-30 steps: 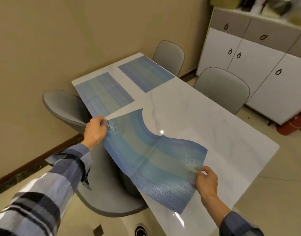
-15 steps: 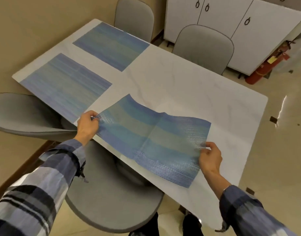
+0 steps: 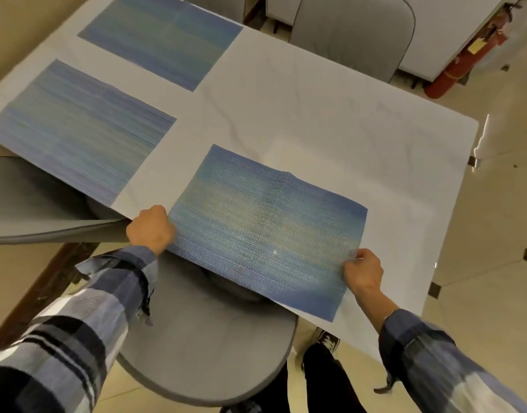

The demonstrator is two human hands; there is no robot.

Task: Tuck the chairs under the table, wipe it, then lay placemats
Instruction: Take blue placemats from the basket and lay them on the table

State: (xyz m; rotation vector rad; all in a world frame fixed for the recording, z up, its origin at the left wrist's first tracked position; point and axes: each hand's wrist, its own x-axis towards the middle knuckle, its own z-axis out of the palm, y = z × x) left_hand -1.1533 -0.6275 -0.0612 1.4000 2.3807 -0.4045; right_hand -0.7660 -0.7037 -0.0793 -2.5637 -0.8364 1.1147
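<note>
Nearest the camera, a grey rounded chair seat point(image 3: 202, 347) sits partly under the worktop point(image 3: 330, 114), a white marble-patterned slab. The left hand point(image 3: 150, 229) and right hand point(image 3: 363, 271) each pinch a near corner of a rectangular woven blue placemat point(image 3: 265, 228), which spans between them and overhangs the near edge. Beyond it, two matching placemats point(image 3: 77, 129) lie flat.

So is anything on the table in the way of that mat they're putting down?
Nothing visible. The placemat, pinched by the left hand and right hand, lies on bare table, apart from the two laid mats.
</note>
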